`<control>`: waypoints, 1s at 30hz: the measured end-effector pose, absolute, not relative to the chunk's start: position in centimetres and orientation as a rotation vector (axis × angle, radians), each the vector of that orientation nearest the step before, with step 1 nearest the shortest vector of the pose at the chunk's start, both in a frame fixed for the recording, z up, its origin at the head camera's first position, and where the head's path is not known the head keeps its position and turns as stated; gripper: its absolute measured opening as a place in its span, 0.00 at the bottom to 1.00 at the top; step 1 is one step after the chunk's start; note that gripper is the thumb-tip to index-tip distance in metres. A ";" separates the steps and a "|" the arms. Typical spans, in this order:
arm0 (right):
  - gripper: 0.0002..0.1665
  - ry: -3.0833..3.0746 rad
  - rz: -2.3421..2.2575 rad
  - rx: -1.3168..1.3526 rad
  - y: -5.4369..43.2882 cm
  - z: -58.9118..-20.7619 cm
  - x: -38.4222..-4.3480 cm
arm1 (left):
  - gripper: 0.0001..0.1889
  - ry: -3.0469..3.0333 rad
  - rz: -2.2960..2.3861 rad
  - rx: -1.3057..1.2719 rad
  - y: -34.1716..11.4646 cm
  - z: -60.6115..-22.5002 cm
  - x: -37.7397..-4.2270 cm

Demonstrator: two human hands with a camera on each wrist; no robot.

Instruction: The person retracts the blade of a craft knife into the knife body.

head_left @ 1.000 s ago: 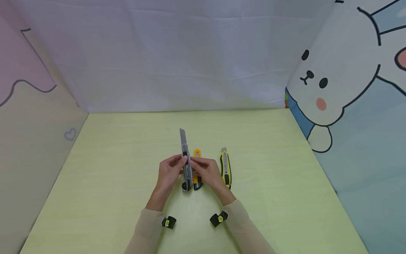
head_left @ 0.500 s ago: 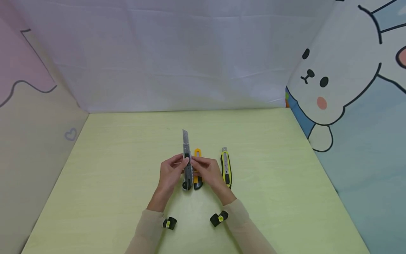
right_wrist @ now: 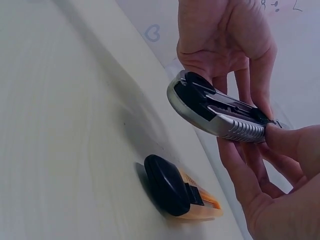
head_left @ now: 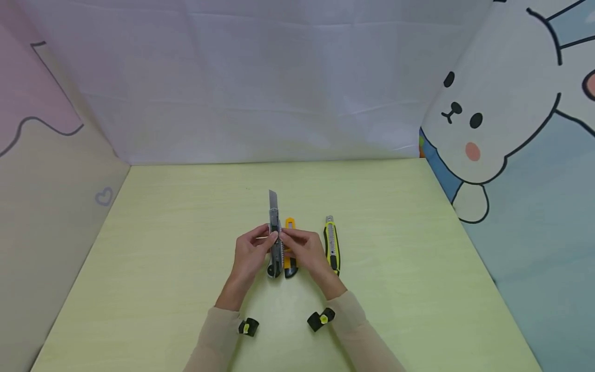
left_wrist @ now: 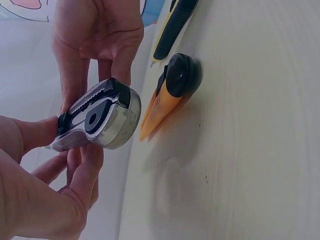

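Note:
A silver-grey utility knife (head_left: 276,256) is held up over the table in both hands, its blade (head_left: 273,200) sticking out at the far end. My left hand (head_left: 250,256) grips it from the left, thumb on the black slider side. From the right, my right hand (head_left: 306,250) pinches its ribbed edge with thumb and fingers. The black butt end of this knife (left_wrist: 112,120) faces the left wrist camera. Beneath the right hand lies an orange utility knife (head_left: 290,263) with a black end, partly covered by the fingers in the head view.
A yellow-green and black utility knife (head_left: 331,243) lies on the table right of the hands, its lower end near the right wrist. Each wrist wears a black camera mount. A white cloth (head_left: 269,82) hangs behind the pale table (head_left: 186,217), and printed panels stand at both sides.
The silver utility knife has shifted slightly right, and its blade end now points straighter away. Both hands keep their hold and have moved very little.

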State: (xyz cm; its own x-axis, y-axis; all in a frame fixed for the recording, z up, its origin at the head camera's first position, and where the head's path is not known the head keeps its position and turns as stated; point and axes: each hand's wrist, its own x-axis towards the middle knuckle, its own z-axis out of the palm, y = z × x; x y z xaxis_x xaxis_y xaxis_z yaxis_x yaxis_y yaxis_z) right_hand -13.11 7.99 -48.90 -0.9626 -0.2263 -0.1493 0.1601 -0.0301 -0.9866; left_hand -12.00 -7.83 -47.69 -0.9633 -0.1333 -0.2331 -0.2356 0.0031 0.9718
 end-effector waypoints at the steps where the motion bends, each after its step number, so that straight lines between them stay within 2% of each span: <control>1: 0.20 1.974 -2.079 -0.064 8.0 -48.9 -13.1 | 0.21 2.172 2.129 -0.395 -7.8 -47.7 -12.0; 30: 0.19 1.949 -2.087 -0.022 8.2 -48.7 -12.9 | 0.26 2.204 2.082 -0.220 -8.2 -48.1 -11.3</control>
